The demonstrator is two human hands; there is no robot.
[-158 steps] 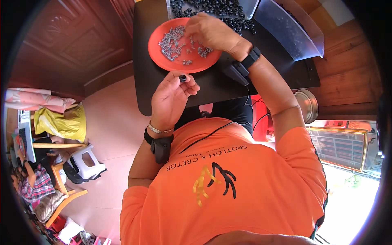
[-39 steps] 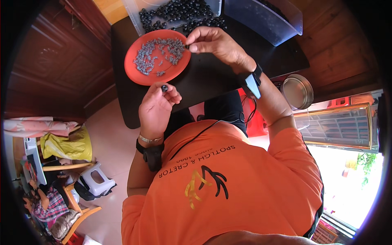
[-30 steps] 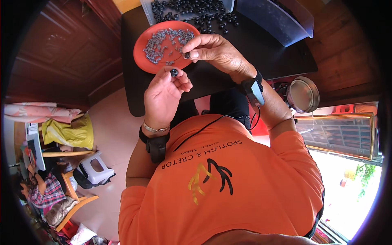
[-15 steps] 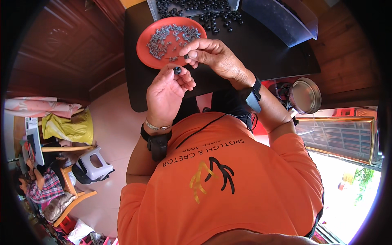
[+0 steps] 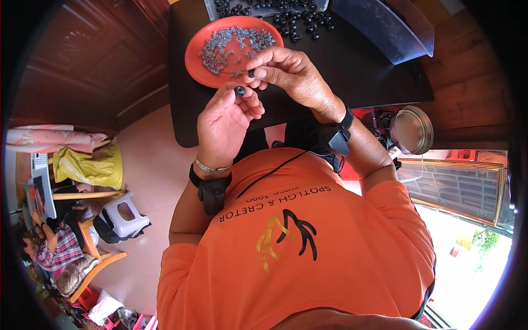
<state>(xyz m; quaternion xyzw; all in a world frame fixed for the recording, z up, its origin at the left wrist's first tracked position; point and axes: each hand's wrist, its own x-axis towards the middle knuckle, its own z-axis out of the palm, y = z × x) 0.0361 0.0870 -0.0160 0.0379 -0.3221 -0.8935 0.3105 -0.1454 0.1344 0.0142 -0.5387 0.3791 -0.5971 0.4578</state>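
My left hand [image 5: 223,126] is raised palm up, pinching a small black round part with a hole in its end [image 5: 240,91] between thumb and forefinger. Its other fingers curl loosely. Just above and to the right, my right hand [image 5: 291,77] grips another small black part [image 5: 251,73] between thumb and fingertips. The two parts are close but apart. Behind both hands, a red plate [image 5: 193,60] holds many small silvery metal pieces [image 5: 220,47] that look like little springs. The right fingers hang over the plate's near right edge.
Loose black round parts [image 5: 297,25] lie at the back of the dark table [image 5: 363,82], beside a clear bin [image 5: 324,5]. A second translucent bin [image 5: 390,33] stands far right. A round metal tin [image 5: 411,130] sits right of the table. At left, a person [image 5: 58,247] sits near a white stool [image 5: 122,215].
Both hands keep their pinches on the black parts, barely moving. The view has shifted slightly, so the plate and bins appear a little higher and farther right.
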